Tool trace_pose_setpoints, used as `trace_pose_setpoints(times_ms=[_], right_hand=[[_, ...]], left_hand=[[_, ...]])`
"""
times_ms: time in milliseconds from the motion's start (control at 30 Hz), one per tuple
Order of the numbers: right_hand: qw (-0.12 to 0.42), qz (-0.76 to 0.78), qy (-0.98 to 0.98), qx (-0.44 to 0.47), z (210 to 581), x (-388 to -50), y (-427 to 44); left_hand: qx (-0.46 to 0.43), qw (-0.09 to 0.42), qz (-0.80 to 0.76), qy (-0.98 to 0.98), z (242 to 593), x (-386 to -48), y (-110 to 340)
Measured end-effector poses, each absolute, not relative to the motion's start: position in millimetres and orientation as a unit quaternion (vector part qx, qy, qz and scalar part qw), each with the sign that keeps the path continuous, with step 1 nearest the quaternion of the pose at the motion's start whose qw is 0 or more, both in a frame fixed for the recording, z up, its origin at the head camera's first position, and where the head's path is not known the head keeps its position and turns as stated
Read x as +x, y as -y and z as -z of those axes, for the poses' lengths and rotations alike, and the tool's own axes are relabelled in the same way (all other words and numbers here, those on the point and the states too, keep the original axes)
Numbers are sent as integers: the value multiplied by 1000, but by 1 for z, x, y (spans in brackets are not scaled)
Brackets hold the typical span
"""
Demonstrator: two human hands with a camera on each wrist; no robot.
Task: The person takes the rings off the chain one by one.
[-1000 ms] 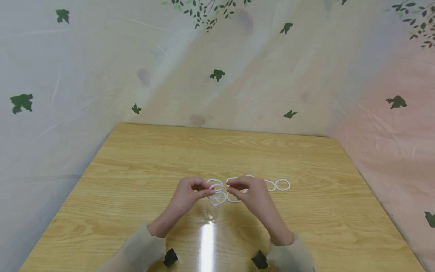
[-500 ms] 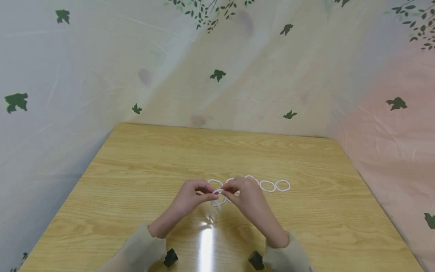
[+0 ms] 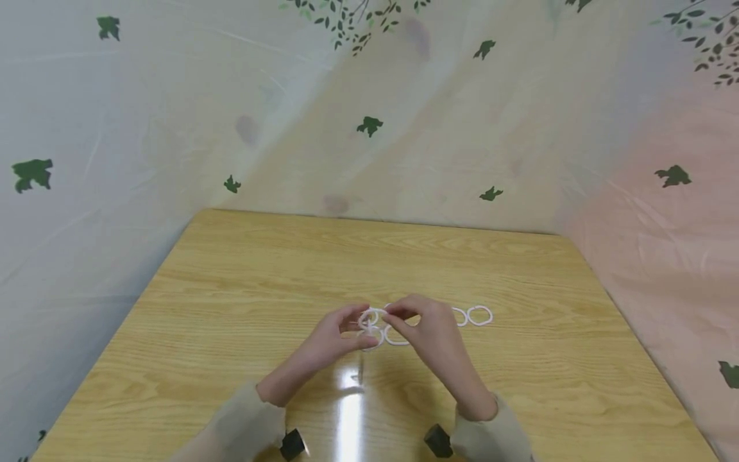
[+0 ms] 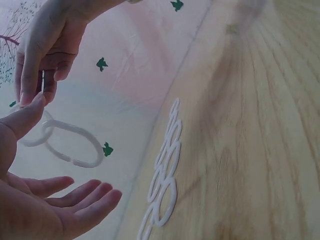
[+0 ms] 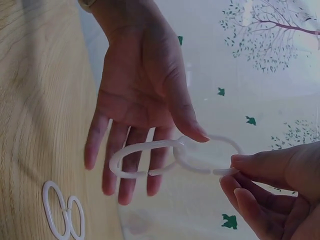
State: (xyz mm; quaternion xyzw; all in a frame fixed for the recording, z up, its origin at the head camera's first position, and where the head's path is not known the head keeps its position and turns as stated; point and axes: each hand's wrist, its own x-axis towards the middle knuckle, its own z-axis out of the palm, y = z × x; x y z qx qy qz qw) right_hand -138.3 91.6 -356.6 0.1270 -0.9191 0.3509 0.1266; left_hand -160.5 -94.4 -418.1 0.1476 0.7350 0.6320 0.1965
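Observation:
Two white plastic chain links hang joined together in the air between the hands. In the right wrist view, my right hand (image 5: 275, 187) pinches the nearer link (image 5: 195, 169) between thumb and fingers, close to the small gap in it. The farther link (image 5: 132, 148) passes through it and lies in front of the left fingers; it too has a gap. My left hand (image 3: 331, 337) is spread with straight fingers around the links. Its thumb tip is close to the pinched link; whether they touch, I cannot tell.
Several more white links lie in a row on the wooden table (image 3: 260, 276), partly hidden behind the hands; a round link (image 3: 492, 316) is at the right end. A printed cloth (image 3: 300, 160) hangs behind the table.
My left hand has let go of the link it pinched and spread its fingers. My right hand moved left to the left fingertips, then slightly back right, holding a link.

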Motion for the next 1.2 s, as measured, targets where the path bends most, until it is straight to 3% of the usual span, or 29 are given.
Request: trace_pose_setpoints(times_ms=[200,333,733,1200], right_hand=[[112,-411,899,102,356,-138,-94],[81,-472,875,69,356,-140,-95],[34,-536,843,32,356,-143,-98],[19,-574,819,14,359,-144,-105]], left_hand=[[141,280,-684,-659,420,-162,95],[138,309,-707,-621,422,-164,97],[132,281,-735,-602,422,-165,99],[126,277,-754,-583,427,-167,102]])
